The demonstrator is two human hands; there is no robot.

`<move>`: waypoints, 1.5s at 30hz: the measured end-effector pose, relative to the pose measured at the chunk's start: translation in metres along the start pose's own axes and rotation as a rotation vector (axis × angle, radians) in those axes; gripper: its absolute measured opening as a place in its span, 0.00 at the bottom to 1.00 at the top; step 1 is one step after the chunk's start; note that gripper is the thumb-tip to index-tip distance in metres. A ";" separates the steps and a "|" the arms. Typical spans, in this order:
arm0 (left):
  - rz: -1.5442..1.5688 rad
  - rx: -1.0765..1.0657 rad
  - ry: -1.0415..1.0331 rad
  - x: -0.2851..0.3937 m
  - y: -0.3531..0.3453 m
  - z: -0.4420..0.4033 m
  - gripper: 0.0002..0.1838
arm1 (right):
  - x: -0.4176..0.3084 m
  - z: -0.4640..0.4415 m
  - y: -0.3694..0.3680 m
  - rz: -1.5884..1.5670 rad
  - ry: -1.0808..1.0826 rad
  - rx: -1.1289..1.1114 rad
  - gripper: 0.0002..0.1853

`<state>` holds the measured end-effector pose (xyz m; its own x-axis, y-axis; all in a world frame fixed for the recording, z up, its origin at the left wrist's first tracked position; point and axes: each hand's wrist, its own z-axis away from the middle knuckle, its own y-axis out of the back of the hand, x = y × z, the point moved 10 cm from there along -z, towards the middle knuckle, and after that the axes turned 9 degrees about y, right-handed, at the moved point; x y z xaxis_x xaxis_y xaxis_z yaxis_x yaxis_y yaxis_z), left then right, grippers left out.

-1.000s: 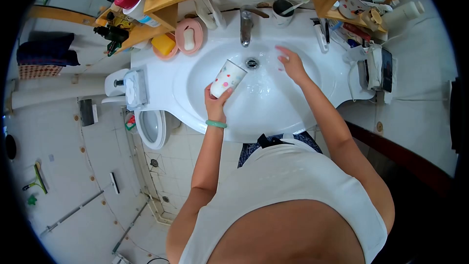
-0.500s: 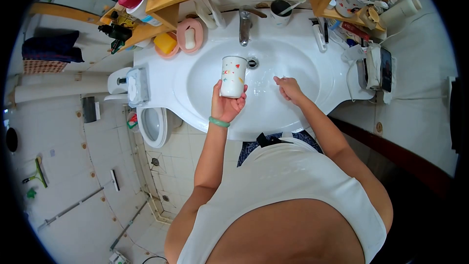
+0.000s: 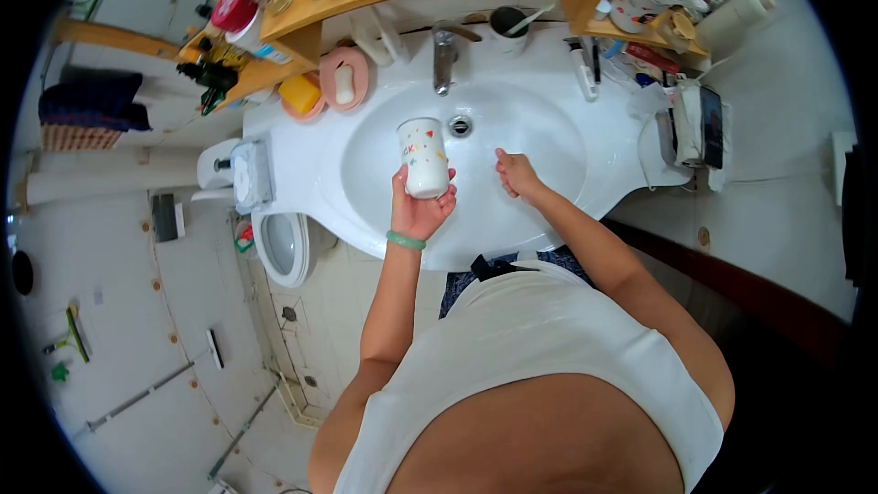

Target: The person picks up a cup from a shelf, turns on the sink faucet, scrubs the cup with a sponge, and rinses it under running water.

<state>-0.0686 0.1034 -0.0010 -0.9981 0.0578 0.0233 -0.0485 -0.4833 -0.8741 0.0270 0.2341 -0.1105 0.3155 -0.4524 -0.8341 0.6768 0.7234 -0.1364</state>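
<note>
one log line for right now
left hand: holding cup | right hand: over sink, no object visible | cup: above sink | faucet: beyond drain

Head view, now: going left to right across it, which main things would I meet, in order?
Dark cloth → yellow bar → white soap → cup in the left hand → drain → right hand → white bottle.

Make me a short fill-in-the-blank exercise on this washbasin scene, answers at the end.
1. The cup is in the person's ____ hand.
2. The bracelet's colour is ____.
3. The white soap lies in a dish whose colour is ____.

Missing words: left; green; pink.
</note>
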 end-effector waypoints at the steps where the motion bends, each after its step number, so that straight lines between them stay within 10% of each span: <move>1: -0.149 0.087 -0.076 0.004 0.004 0.001 0.38 | 0.005 -0.002 0.000 0.023 -0.037 -0.006 0.26; 14: -0.547 0.003 -0.076 -0.035 0.006 -0.048 0.39 | -0.043 0.027 -0.026 -0.047 0.072 -0.415 0.32; 20: -0.469 0.125 -0.089 -0.039 0.020 -0.057 0.35 | -0.060 0.018 0.021 0.458 0.448 -0.282 0.33; 25: -0.596 0.202 -0.341 -0.015 0.012 -0.052 0.30 | -0.205 0.082 0.146 0.599 0.531 0.519 0.26; 30: -0.903 0.329 -0.497 -0.002 -0.014 -0.036 0.24 | -0.373 0.205 0.162 1.006 1.182 1.076 0.20; 45: -0.867 0.392 -0.392 -0.011 0.014 -0.043 0.24 | -0.473 0.180 0.143 1.857 1.285 0.872 0.10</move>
<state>-0.0565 0.1334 -0.0348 -0.5527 0.2678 0.7892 -0.6979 -0.6663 -0.2627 0.0944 0.4581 0.3602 0.4928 0.7762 0.3934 0.4040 -0.6045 0.6866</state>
